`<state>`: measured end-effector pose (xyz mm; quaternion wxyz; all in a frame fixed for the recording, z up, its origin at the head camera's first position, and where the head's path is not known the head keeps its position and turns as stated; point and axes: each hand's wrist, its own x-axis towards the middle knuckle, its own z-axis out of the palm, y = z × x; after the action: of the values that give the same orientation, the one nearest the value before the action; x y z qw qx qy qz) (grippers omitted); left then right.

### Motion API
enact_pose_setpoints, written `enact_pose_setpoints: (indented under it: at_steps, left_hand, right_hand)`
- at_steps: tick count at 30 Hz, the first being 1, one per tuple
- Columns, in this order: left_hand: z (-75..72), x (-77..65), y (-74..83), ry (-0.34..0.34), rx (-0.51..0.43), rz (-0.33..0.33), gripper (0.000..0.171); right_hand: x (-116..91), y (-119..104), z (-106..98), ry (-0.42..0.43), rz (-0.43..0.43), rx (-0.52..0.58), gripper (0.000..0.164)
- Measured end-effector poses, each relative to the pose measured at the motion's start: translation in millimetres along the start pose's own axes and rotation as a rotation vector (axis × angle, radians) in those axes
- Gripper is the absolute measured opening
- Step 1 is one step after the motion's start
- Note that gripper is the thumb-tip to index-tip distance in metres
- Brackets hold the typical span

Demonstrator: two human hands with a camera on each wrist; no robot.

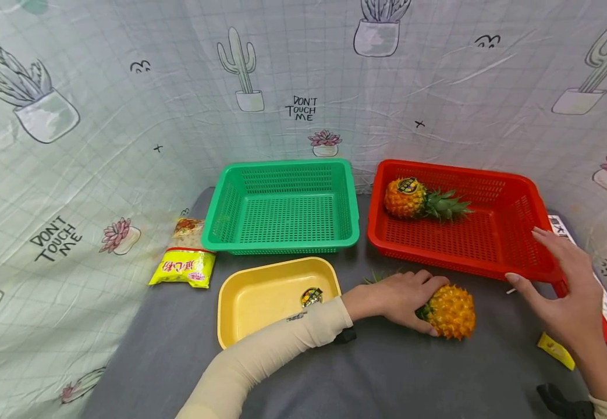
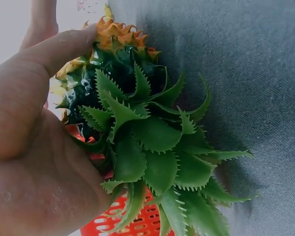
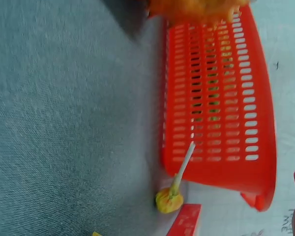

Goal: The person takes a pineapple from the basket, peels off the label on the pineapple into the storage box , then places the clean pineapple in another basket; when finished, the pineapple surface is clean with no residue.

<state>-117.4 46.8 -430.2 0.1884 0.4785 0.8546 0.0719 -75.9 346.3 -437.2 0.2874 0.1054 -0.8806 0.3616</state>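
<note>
My left hand [image 1: 403, 297] grips an orange and green toy-like pineapple [image 1: 452, 314] on the grey cloth, in front of the red basket [image 1: 455, 262]. In the left wrist view its spiky green leaves [image 2: 157, 167] spread beneath the palm, with the thumb along the fruit's side; some fingers are hidden behind it. A second pineapple [image 1: 405, 198] with a round dark label lies on its side inside the red basket. My right hand [image 1: 570, 297] holds nothing, its thumb and fingers spread near the basket's front right corner. Only its fingertips show in the right wrist view.
A green basket [image 1: 282, 247] stands left of the red one. Before it sits a yellow tub [image 1: 256, 308] holding a small round-labelled packet [image 1: 311, 297]. Food bags [image 1: 185, 266] lie left. A yellow wrapper [image 1: 556, 351], a lollipop [image 3: 169, 200] and a red box [image 3: 186, 220] lie right.
</note>
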Motion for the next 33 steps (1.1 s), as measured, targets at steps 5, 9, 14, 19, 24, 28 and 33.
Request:
enact_pose_setpoints:
  at_steps: [5,9,14,19,24,28,33]
  left_hand:
    - [0.5,-0.4,1.1,-0.023,0.004,-0.026,0.1]
    - [0.2,0.0,1.2,-0.027,0.007,-0.026,0.104]
    - [0.7,0.6,1.6,-0.029,0.022,-0.023,0.108]
    - [1.8,1.1,2.8,-0.033,0.035,-0.032,0.108]
    - [2.3,0.6,2.6,-0.038,0.043,-0.035,0.107]
    - [2.5,0.6,1.8,-0.045,0.034,-0.04,0.107]
    - [2.6,3.1,1.1,-0.05,0.023,-0.03,0.107]
  right_hand:
    - [2,8,2,0.028,0.19,-0.048,0.089]
    - [1,15,3,0.017,0.311,-0.081,0.086]
    - [-6,27,3,-0.023,0.372,-0.062,0.086]
    - [-11,34,5,-0.053,0.38,-0.038,0.087]
    - [-10,37,10,-0.035,0.387,-0.047,0.088]
    - [-11,39,12,-0.067,0.433,-0.033,0.092]
    - [-15,41,10,-0.126,0.505,0.038,0.093]
